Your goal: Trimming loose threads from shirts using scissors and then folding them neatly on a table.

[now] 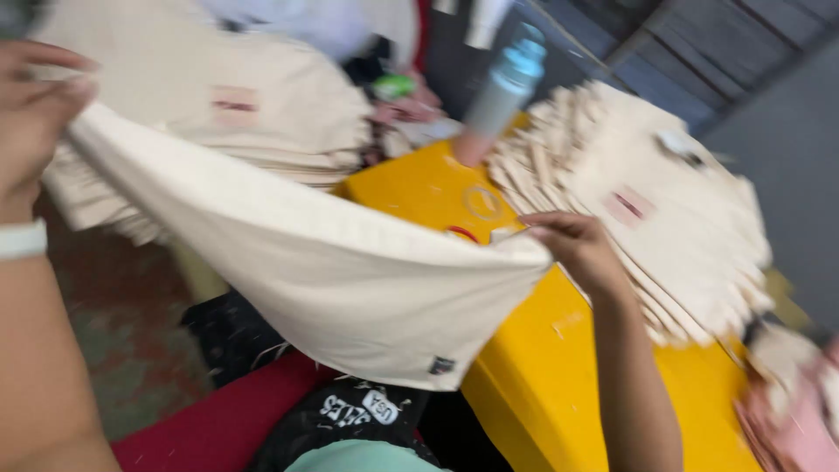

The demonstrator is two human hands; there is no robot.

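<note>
I hold a cream cloth bag (332, 262) stretched in the air between both hands. My left hand (35, 114) pinches one top corner at the far left, a white band on its wrist. My right hand (577, 249) grips the other top corner near the middle, just above the yellow table (559, 367). The cloth sags between them, and a small dark label (441, 364) shows on its lower edge. The picture is blurred by motion.
A tall stack of cream bags (245, 105) lies at the back left, and a fanned stack (647, 192) covers the table's right. A pale bottle with a blue cap (502, 96) stands on the table. Red and dark cloth lies below.
</note>
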